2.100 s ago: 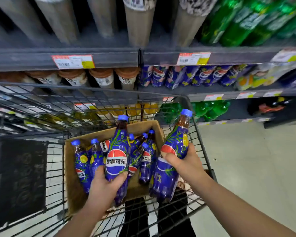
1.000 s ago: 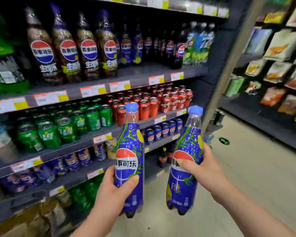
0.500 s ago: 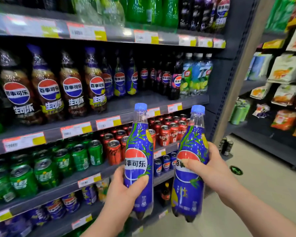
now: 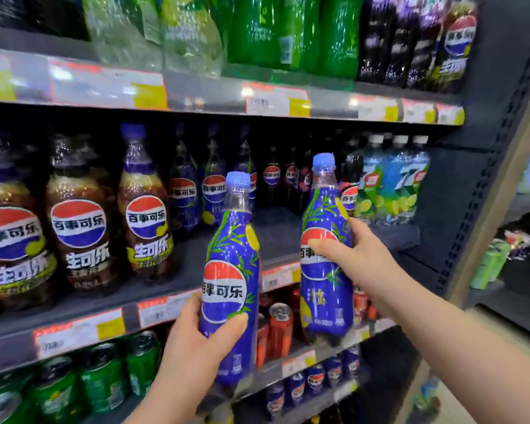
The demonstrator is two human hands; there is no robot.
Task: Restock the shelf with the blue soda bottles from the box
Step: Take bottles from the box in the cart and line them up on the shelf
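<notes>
Head view, a person facing the drinks aisle. Fingers of the left hand curl round the lower body of one blue soda bottle. The right hand clamps a second bottle at its label, raised nearer the shelf, whose bare patch lies before matching bottles. Neither bottle is placed yet. The box is out of sight, so the remaining stock cannot be judged.

1. The left hand holds the first bottle upright, in front of the middle shelf.
2. The right hand holds the second bottle to its right and higher.
3. More bottles stand further back on this shelf, it seems.
4. Cans stand on the shelf below.
</notes>
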